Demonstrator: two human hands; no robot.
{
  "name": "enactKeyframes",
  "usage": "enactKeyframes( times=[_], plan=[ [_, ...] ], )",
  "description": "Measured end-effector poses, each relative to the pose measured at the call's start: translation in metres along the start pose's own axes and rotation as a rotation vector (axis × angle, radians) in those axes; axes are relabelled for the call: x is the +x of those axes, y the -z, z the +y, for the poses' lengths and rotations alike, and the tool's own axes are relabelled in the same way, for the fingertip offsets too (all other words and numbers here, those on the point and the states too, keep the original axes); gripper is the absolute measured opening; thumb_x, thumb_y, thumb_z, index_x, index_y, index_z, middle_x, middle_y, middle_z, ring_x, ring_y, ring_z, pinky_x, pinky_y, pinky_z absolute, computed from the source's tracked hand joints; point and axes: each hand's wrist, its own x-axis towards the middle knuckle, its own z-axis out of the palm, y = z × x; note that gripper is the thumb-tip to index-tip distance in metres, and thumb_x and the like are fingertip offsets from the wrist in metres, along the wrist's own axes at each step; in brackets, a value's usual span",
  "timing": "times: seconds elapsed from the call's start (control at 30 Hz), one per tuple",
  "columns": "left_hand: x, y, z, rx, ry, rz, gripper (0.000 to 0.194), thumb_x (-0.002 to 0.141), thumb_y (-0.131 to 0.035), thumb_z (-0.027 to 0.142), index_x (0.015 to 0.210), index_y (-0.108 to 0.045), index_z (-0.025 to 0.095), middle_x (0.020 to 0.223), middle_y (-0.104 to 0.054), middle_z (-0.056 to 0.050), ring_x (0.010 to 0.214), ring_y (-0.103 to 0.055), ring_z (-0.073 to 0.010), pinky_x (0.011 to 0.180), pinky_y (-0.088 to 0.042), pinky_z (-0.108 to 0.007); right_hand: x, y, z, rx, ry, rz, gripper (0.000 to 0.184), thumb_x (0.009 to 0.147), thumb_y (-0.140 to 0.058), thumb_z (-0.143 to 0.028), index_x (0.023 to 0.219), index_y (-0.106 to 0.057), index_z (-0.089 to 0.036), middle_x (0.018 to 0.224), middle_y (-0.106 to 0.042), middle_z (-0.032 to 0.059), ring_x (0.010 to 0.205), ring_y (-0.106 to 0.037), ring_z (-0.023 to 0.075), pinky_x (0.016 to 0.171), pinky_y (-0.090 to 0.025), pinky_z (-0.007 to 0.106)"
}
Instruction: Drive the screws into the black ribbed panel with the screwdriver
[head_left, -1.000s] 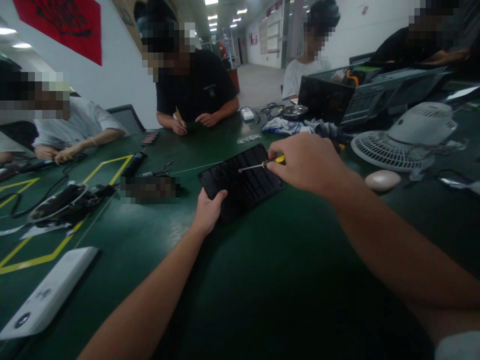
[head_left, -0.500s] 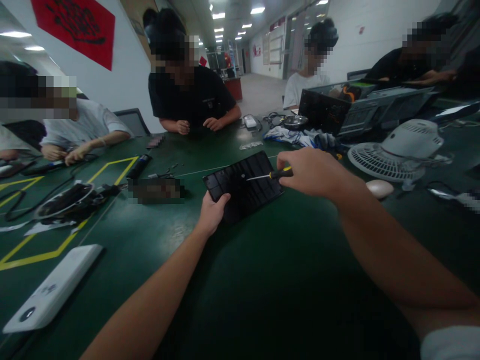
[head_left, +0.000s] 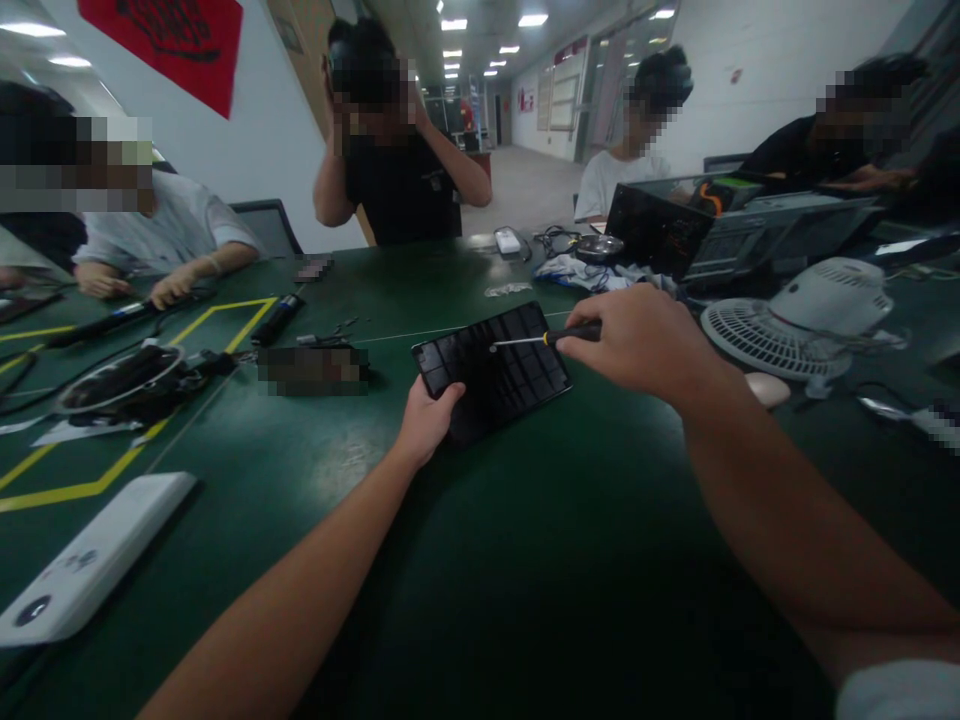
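Note:
A flat black rectangular panel [head_left: 517,385], glossy like a tablet and marked with a grid of lines or reflections, is held tilted over the green table [head_left: 570,560]. My left hand [head_left: 431,415] grips its lower left corner, thumb on top and fingers hidden beneath. In my right hand [head_left: 630,340] is a screwdriver [head_left: 551,338] with a black and yellow handle. Its thin metal shaft points left across the panel, and the tip is at a small pale round spot near the middle. I cannot tell whether the tip touches the surface.
On the right lie a white fan [head_left: 795,320], a pale computer mouse [head_left: 768,390] and an open computer case [head_left: 735,235]. A white power bank-like block [head_left: 97,560] and tangled black cables [head_left: 127,390] are on the left. Several people sit or stand around the table.
My right hand has turned the screwdriver slightly, its shaft now more level and its tip a little higher. The person opposite has raised both hands to the head.

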Motion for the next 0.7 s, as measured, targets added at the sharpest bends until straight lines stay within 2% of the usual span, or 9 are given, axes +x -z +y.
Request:
enactKeyframes(
  times=[0.2,0.4,0.7],
  plan=[
    [0.002,0.000,-0.003,-0.016,-0.010,0.016,0.042,0.075,-0.082,0.032,0.114,-0.072,0.019,0.113,-0.078,-0.009,0.106,-0.073,-0.0285,0.105,-0.056,-0.048,0.003,-0.010,0.001,0.037,-0.016,0.013,0.028,0.094,-0.068,-0.044,0.103,-0.089,-0.027,0.097,-0.084,0.0104,0.095,-0.076,0.0342,0.077,-0.053,0.043],
    [0.002,0.000,-0.003,-0.030,-0.013,0.020,0.042,0.074,-0.083,0.032,0.113,-0.072,0.019,0.110,-0.078,-0.010,0.104,-0.074,-0.0289,0.104,-0.057,-0.048,0.004,-0.015,0.001,0.046,-0.022,0.035,0.034,0.095,-0.066,-0.047,0.107,-0.089,-0.024,0.099,-0.084,0.0137,0.096,-0.076,0.0355,0.078,-0.054,0.045],
    [0.004,-0.001,-0.007,-0.031,0.003,0.025,0.046,0.073,-0.083,0.033,0.115,-0.072,0.019,0.111,-0.078,-0.009,0.106,-0.073,-0.0293,0.107,-0.056,-0.049,0.004,-0.019,0.004,0.051,-0.034,-0.034,0.035,0.100,-0.062,-0.045,0.114,-0.086,-0.024,0.101,-0.083,0.0122,0.096,-0.074,0.0325,0.078,-0.052,0.041]
  ],
)
